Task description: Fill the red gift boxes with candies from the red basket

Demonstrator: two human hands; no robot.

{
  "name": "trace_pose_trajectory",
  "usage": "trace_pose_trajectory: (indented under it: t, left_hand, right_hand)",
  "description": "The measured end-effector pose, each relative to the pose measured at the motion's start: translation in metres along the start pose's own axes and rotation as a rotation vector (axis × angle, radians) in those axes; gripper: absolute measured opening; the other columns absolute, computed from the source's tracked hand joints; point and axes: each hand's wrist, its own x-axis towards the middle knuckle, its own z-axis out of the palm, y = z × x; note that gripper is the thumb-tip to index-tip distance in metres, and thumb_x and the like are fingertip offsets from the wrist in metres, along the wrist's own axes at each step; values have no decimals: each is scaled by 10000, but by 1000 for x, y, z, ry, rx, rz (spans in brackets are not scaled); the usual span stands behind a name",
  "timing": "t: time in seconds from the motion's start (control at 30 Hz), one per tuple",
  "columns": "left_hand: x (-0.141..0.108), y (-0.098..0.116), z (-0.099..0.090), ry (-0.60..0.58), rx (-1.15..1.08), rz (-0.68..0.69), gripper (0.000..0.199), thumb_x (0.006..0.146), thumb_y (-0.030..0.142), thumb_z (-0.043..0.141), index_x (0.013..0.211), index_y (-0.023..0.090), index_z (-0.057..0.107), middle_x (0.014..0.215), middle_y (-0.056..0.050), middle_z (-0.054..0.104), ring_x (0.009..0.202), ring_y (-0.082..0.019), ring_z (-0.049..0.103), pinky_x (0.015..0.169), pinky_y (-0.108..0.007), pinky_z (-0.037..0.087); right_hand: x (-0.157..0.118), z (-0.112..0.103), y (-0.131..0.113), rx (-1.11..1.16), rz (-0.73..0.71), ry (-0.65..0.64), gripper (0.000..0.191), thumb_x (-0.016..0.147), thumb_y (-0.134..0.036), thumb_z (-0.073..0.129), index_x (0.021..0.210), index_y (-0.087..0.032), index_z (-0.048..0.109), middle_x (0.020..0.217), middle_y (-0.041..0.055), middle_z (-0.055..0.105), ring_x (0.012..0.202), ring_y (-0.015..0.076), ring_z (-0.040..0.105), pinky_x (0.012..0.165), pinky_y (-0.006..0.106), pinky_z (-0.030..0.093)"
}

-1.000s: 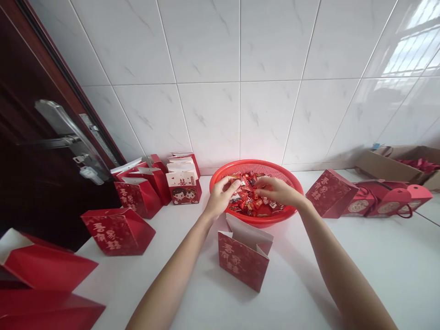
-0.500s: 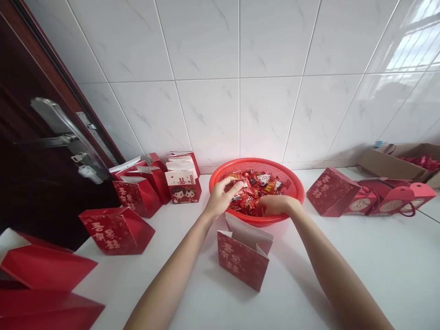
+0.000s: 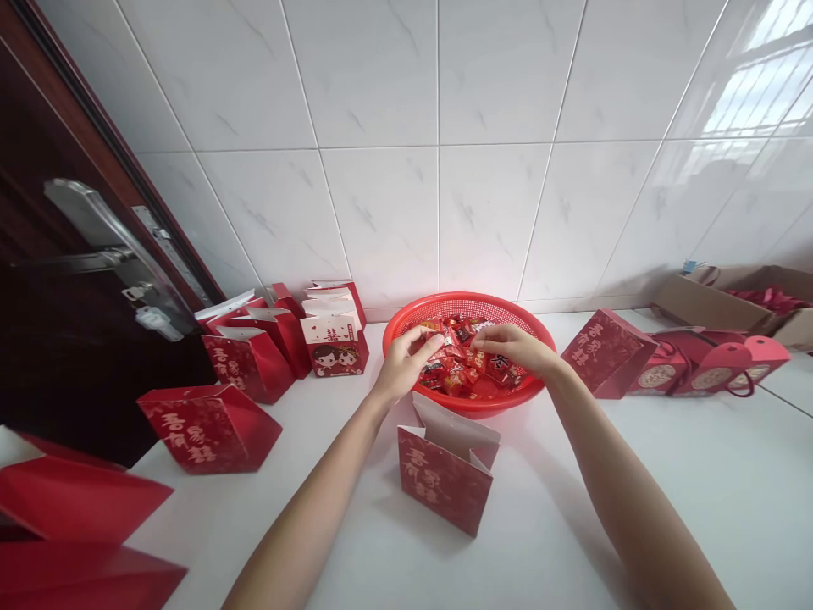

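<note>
While both my arms are reaching forward over the tabletop (image 3: 546, 525), my left hand (image 3: 405, 363) is hovering at the near left side of the red basket (image 3: 467, 405), its thumb and forefinger curling close together with only a narrow space showing. My right hand (image 3: 517, 349) is hanging above the basket's right half, fingertips pinching in and pointing at the left hand; whether either hand is gripping a sweet, I cannot tell, since the wrappers just behind the fingertips are blending with them. The wrapped sweets (image 3: 457, 374) are lying in a heap in the basket, below and between my two hands.

Nearer to me than both hands, between my forearms, the open paper bag (image 3: 441, 485) is standing upright with its mouth gaping, just in front of the basket. To the left of my left hand, the box with cartoon figures (image 3: 335, 349) is standing near the wall (image 3: 489, 203), and farther left a cluster of red bags (image 3: 236, 363) is sitting beside it. Nearer me on that side, another red bag (image 3: 203, 430) is resting. Right of my right hand, a tilted red bag (image 3: 606, 352) is leaning by the handled red boxes (image 3: 717, 371), and a cardboard box (image 3: 711, 301) is sitting beyond them.
</note>
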Motion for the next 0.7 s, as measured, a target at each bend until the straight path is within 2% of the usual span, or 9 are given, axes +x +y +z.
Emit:
trace_pose_trajectory:
  t: [0.1,0.3,0.53,0.6,0.7]
  left_hand:
    - [0,0,0,-4,-10,-14,346,783,527,726,873,195,687,845,-4,678,794,-158,629,785,-277,509]
    - [0,-4,-3,-29,-10,-13,366,789,548,727,886,198,677,848,-6,681,794,-157,632,792,-285,520]
    - [1,-5,-5,-47,-14,-9,400,784,570,729,907,192,677,861,-17,691,795,-165,640,775,-289,529]
    - [0,-3,-5,-50,-20,-12,406,774,570,737,902,190,676,851,-17,690,792,-169,640,770,-292,530]
    - [-1,0,-4,-48,-54,-9,414,749,569,757,890,190,673,851,-15,690,809,-172,644,775,-287,530]
  right_hand:
    - [0,-1,2,78,32,81,369,770,-541,716,818,-175,704,882,51,698,852,198,620,813,344,462]
    - [-1,0,-1,92,63,54,336,753,-509,751,807,-181,699,838,38,706,806,180,627,768,327,466]
    - [-5,1,-12,34,3,97,347,773,-529,726,807,-187,679,807,34,700,717,167,627,642,294,464]
    - [-6,1,-14,50,-2,108,354,780,-533,723,822,-187,662,730,16,679,625,144,605,599,281,458]
    - [-8,3,-16,68,20,116,367,801,-547,707,866,-193,635,520,-45,568,455,116,523,503,262,418]
